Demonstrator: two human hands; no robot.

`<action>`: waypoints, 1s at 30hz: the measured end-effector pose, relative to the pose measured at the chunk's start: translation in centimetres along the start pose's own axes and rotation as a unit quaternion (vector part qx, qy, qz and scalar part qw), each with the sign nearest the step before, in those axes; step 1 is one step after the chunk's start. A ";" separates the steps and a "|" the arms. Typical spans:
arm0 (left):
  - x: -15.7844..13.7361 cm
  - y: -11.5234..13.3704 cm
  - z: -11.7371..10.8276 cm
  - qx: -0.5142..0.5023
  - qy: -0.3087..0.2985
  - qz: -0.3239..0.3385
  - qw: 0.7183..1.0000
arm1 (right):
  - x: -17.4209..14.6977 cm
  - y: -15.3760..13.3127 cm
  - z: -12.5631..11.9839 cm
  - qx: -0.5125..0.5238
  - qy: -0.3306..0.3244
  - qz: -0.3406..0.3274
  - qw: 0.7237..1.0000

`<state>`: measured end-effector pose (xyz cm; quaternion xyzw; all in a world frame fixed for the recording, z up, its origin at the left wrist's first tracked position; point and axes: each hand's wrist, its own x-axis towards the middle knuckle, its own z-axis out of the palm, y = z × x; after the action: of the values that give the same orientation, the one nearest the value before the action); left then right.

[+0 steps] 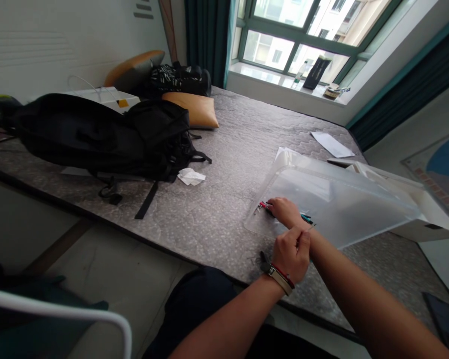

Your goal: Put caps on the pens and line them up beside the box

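A translucent plastic box [359,199] lies on the mattress with its open side towards me. My right hand [284,212] reaches into its left end, fingers curled down among small items. A red pen-like thing [263,205] pokes out beside the fingertips, and several dark and teal pens [307,218] lie behind the wrist. What the right fingers grip is hidden. Closer to me, my left hand [292,253] is closed in front of the right forearm. From it sticks the tip of a thin, pen-like stick [312,227]; most of it is covered by the fingers.
A black backpack [108,134] lies on the left, with crumpled tissue [191,176] by it. Cushions [194,109] are behind. A white box [415,199] stands right of the plastic box, and white paper [333,144] lies beyond. A dark phone-like slab [445,319] sits at lower right.
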<state>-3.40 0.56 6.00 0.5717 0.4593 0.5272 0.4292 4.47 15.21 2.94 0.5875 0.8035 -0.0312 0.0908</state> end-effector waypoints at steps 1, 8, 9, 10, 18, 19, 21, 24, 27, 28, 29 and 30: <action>0.0 0.0 0.0 -0.001 -0.001 -0.002 1.000 | 0.0 -0.1 -0.1 -0.001 0.002 -0.004 1.000; -0.3 0.1 0.3 -0.020 -0.016 -0.006 1.000 | -0.7 1.1 -0.3 -0.018 0.019 -0.015 1.000; -0.3 0.1 0.3 -0.021 -0.015 -0.007 1.000 | -0.7 1.1 -0.2 -0.014 0.018 -0.030 0.999; -0.3 0.0 0.4 -0.020 -0.014 -0.008 1.000 | -0.7 1.1 -0.2 -0.010 0.016 -0.043 0.999; -0.1 -0.4 0.5 -0.012 0.019 -0.020 1.000 | 1.0 -0.1 -0.5 -0.054 -0.046 -0.058 0.996; -0.1 -0.3 0.5 -0.012 0.020 -0.020 1.000 | 1.2 -0.1 -0.6 -0.061 -0.047 -0.060 0.995; -0.1 -0.3 0.4 -0.013 0.022 -0.019 0.999 | 1.4 0.0 -0.6 -0.070 -0.047 -0.069 0.994; -0.1 -0.3 0.5 -0.020 0.022 -0.019 0.999 | 1.4 0.0 -0.5 -0.078 -0.047 -0.084 0.992; -0.1 -0.4 0.5 -0.021 0.022 -0.022 0.999 | 1.3 -0.1 -0.5 -0.084 -0.056 -0.082 0.991; -0.1 -0.4 0.5 -0.021 0.023 -0.024 0.999 | 1.3 -0.1 -0.5 -0.087 -0.060 -0.076 0.991; -0.1 -0.4 0.6 -0.021 0.023 -0.025 0.999 | 1.2 -0.1 -0.5 -0.090 -0.064 -0.068 0.992; -0.1 -0.4 0.6 -0.021 0.022 -0.024 0.999 | 1.2 -0.1 -0.5 -0.092 -0.068 -0.062 0.991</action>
<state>-2.87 0.57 5.55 0.5398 0.4713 0.5383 0.4436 4.01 16.40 3.22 0.5221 0.8299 -0.0020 0.1966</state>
